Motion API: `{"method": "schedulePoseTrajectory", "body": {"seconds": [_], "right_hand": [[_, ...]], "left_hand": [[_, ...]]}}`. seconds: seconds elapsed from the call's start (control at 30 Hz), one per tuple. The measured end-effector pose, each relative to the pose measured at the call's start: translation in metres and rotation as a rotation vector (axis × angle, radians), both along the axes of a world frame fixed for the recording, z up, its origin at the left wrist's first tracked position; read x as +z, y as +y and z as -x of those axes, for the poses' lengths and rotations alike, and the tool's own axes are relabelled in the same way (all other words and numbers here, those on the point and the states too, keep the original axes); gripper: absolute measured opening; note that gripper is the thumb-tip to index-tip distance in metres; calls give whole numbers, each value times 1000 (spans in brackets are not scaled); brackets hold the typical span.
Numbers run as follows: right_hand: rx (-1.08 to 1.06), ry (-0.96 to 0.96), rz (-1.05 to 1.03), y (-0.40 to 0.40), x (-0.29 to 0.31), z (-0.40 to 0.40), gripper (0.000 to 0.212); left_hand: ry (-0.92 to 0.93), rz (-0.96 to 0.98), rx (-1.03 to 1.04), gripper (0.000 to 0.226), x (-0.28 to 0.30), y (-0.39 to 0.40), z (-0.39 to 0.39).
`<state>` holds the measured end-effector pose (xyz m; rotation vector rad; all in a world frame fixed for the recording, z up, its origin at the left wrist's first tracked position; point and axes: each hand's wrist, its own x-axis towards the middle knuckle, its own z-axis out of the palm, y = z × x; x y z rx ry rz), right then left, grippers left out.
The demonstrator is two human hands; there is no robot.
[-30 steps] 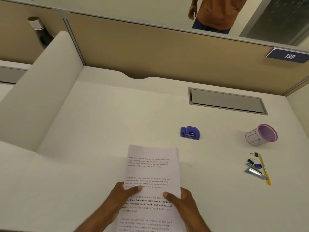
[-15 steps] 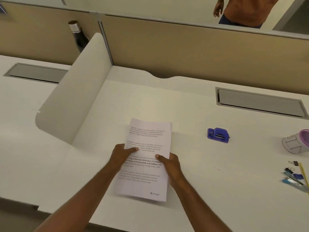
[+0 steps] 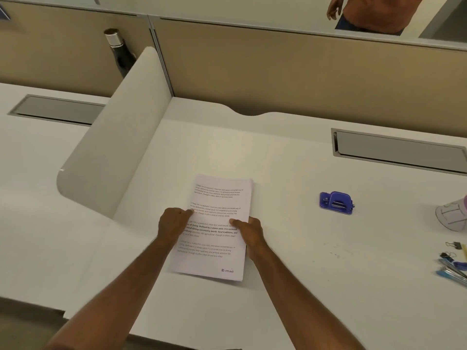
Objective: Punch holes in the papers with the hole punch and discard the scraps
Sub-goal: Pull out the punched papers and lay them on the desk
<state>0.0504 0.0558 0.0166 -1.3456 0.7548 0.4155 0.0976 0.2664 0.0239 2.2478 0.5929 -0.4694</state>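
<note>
From the head camera, a thin stack of printed papers (image 3: pixel 217 228) lies on the white table (image 3: pixel 290 274), roughly in the middle, with "E-mail" printed at its near right corner. The left hand (image 3: pixel 174 223) grips the stack's left edge, thumb on top of the sheet and fingers curled at the side. The right hand (image 3: pixel 250 233) grips the right edge the same way, its thumb lying across the printed text. Well apart to the right sits the blue hole punch (image 3: pixel 336 202), untouched on the table. Farther right, at the frame's edge, a white and purple cup (image 3: pixel 452 218) lies on its side, and nearer the front are binder clips and pens (image 3: pixel 452 263) in a loose cluster. A dark bottle (image 3: pixel 120 50) stands behind the curved white divider (image 3: pixel 108 147) on the left. Beyond the tan partition (image 3: pixel 303 72) another person (image 3: pixel 374 11) stands, seen only at the torso.
</note>
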Motion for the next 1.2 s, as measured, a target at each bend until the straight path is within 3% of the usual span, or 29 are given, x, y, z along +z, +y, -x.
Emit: {"method": "schedulePoseTrajectory", "body": {"seconds": [0.23, 0.43, 0.57, 0.93, 1.2], "right_hand": [[114, -24, 110, -3, 0, -6, 4], [211, 17, 308, -10, 6, -9, 34], [258, 32, 383, -17, 11, -10, 47], [192, 89, 397, -42, 18, 6, 41], [197, 20, 422, -62, 11, 42, 30]], "left_hand": [[-60, -103, -58, 47, 3, 4, 5], [-79, -124, -34, 49, 0, 16, 8], [-81, -13, 47, 28, 5, 19, 10], [-124, -98, 46, 25, 8, 20, 12], [-464, -70, -94, 9, 5, -6, 30]]}}
